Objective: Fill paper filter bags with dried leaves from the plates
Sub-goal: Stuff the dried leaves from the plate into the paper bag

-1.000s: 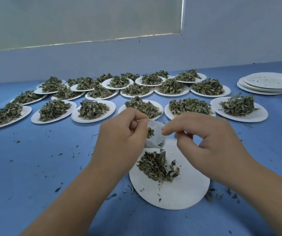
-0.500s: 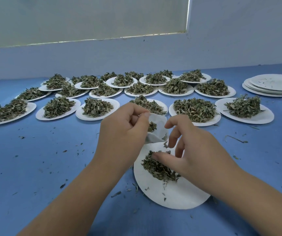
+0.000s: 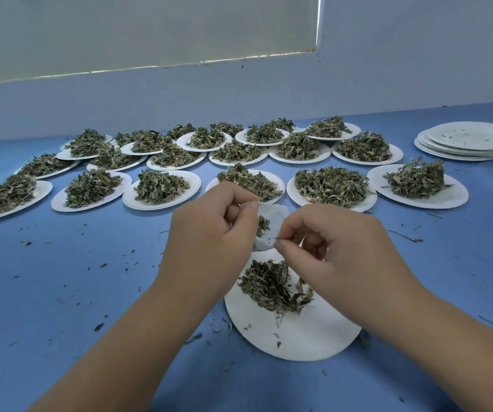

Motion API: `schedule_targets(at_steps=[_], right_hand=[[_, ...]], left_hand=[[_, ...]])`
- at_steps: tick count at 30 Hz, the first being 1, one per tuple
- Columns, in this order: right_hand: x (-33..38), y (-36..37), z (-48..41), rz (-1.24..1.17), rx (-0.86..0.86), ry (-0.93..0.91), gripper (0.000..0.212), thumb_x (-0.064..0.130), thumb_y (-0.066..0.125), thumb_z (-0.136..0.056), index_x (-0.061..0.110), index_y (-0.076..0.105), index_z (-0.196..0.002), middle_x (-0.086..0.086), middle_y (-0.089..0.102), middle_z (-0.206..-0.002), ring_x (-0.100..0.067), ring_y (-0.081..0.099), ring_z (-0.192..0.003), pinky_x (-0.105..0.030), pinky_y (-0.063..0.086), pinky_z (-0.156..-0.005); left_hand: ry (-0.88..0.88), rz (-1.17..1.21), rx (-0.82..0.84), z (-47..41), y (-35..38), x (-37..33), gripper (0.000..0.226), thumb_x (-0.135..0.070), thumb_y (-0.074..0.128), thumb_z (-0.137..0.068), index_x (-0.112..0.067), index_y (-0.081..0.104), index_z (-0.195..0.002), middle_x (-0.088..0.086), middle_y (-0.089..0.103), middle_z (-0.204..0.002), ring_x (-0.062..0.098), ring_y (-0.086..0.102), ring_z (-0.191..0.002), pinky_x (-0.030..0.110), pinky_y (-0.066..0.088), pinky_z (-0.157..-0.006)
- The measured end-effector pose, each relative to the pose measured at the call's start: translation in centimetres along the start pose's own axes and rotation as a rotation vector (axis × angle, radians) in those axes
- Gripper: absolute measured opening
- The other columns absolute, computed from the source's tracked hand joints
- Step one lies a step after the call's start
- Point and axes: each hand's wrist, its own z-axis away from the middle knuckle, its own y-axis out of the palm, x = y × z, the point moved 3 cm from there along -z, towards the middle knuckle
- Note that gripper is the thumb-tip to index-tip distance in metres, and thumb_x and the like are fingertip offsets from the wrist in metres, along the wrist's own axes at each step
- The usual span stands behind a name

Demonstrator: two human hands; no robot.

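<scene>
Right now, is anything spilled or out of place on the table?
Yes. Loose leaf crumbs lie scattered over the blue table, mostly left of the near plate and around it. They belong on plates. Nothing looks damaged.

White bag [image 3: 273, 215] in the grip, dull olive-green leaves [image 3: 262, 226] inside. Just below the grip, plain white plate [image 3: 298, 337], same green heap [image 3: 269, 286]. Beyond the grip, white plates [image 3: 162, 205] under green piles [image 3: 159, 185]. All round, blue table [image 3: 61, 278] flecked with dark crumbs [image 3: 99, 326].
</scene>
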Motion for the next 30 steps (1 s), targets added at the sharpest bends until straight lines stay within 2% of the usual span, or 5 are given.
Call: schedule_targets(at_steps=[11, 16, 19, 24, 30], right_hand=[[-0.2, -0.3, -0.5, -0.044, 0.058, 0.036, 0.012, 0.022, 0.073, -0.080, 0.031, 0.068, -0.073, 0.023, 0.061, -0.081, -0.007, 0.056, -0.066, -0.011, 0.041, -0.060], [-0.4, -0.7, -0.5, -0.191, -0.063, 0.088, 0.019, 0.028, 0.078, -0.075, 0.033, 0.060, -0.077, 0.020, 0.063, -0.076, -0.008, 0.056, -0.061, -0.010, 0.042, -0.057], [0.0, -0.4, -0.7, -0.091, -0.097, 0.035, 0.021, 0.032, 0.079, -0.074, 0.031, 0.058, -0.074, 0.026, 0.060, -0.070, -0.008, 0.056, -0.061, -0.010, 0.040, -0.056], [0.3, 0.2, -1.0, 0.079, -0.016, -0.132, 0.012, 0.033, 0.068, -0.085, 0.026, 0.071, -0.076, 0.020, 0.057, -0.066, -0.004, 0.053, -0.059, -0.012, 0.035, -0.059], [-1.0, -1.5, -1.1, -0.096, -0.127, 0.018, 0.022, 0.036, 0.061, -0.089, 0.030, 0.061, -0.067, 0.012, 0.060, -0.071, -0.009, 0.053, -0.064, -0.011, 0.038, -0.058]], left_hand=[[-0.035, 0.009, 0.004, -0.2, 0.0, 0.6, 0.018, -0.014, 0.062, -0.091, -0.026, 0.065, -0.078, 0.004, 0.050, -0.061, 0.004, 0.040, -0.049, 0.010, 0.033, -0.046], [-0.022, -0.003, 0.004, -0.1, 0.0, 0.4, 0.020, -0.014, 0.062, -0.091, -0.026, 0.064, -0.076, 0.004, 0.049, -0.062, 0.004, 0.040, -0.049, 0.008, 0.034, -0.047], [-0.009, 0.002, 0.018, 0.0, 0.1, 0.1, 0.018, -0.011, 0.062, -0.092, -0.022, 0.065, -0.078, 0.006, 0.048, -0.057, -0.001, 0.045, -0.045, 0.006, 0.034, -0.046], [-0.055, 0.066, 0.020, 0.1, 0.2, 0.0, 0.017, -0.008, 0.061, -0.092, -0.019, 0.066, -0.079, -0.016, 0.051, -0.045, -0.007, 0.052, -0.045, 0.001, 0.032, -0.044], [-0.107, 0.045, -0.084, -0.8, -1.0, 0.8, 0.019, -0.017, 0.063, -0.091, -0.029, 0.066, -0.077, 0.003, 0.057, -0.066, -0.002, 0.047, -0.048, 0.005, 0.035, -0.046]])
